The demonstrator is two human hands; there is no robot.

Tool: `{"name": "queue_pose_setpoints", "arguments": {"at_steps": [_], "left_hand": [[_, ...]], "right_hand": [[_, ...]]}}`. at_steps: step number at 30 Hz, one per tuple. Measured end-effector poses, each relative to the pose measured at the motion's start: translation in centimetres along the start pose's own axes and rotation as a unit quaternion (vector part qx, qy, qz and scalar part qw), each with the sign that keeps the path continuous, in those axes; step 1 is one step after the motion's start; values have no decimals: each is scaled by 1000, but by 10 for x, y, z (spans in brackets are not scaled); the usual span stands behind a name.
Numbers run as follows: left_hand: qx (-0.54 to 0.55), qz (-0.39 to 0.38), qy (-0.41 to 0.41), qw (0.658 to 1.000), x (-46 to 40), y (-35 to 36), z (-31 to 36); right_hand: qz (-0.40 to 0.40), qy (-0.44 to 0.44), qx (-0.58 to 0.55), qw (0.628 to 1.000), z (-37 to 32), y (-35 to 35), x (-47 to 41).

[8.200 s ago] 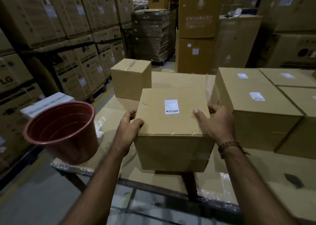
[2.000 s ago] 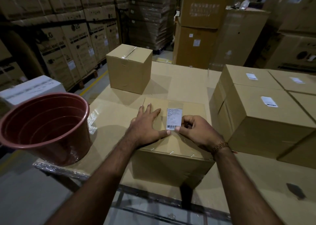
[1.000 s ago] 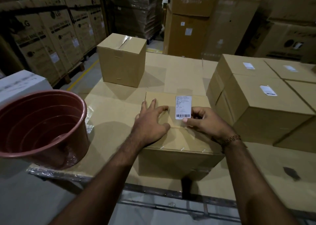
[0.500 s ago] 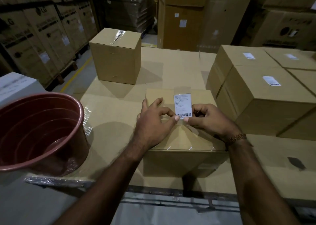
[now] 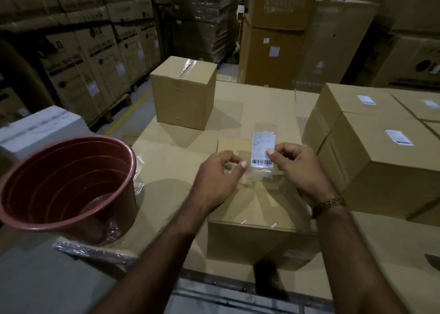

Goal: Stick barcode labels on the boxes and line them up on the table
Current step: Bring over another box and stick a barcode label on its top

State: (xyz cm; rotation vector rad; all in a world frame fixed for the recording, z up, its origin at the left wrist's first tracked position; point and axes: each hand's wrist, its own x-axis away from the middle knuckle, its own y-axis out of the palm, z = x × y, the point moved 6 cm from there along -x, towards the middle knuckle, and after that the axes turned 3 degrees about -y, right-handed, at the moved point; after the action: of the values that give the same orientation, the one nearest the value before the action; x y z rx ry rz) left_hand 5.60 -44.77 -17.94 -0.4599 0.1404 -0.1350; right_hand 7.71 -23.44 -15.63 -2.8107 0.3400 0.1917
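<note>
A white barcode label point(image 5: 262, 150) on a strip of clear tape is lifted above the top of the cardboard box point(image 5: 257, 208) at the table's front. My right hand point(image 5: 297, 168) pinches the label's right edge. My left hand point(image 5: 220, 178) pinches the clear tape at the label's lower left. A taller, taped box without a label point(image 5: 184, 94) stands further back on the left. On the right, several boxes point(image 5: 381, 170) with white labels on top sit side by side.
A reddish-brown plastic bucket point(image 5: 69, 189) stands at the table's front left corner. The table point(image 5: 166, 161) is covered in cardboard and film. A white box point(image 5: 40, 127) sits off its left side. Stacks of large cartons surround the aisle.
The label lay flat on the box top 8 s ago. Both hands have since taken it by its edges, and it now stands raised above the box.
</note>
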Motion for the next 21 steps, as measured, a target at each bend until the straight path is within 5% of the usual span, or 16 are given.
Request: {"name": "queue_pose_setpoints", "arguments": {"at_steps": [12, 21], "left_hand": [[-102, 145, 39, 983, 10, -193, 9], [-270, 154, -68, 948, -7, -347, -90]], "right_hand": [[-25, 6, -38, 999, -59, 134, 6], [-50, 16, 4, 999, -86, 282, 12]]}}
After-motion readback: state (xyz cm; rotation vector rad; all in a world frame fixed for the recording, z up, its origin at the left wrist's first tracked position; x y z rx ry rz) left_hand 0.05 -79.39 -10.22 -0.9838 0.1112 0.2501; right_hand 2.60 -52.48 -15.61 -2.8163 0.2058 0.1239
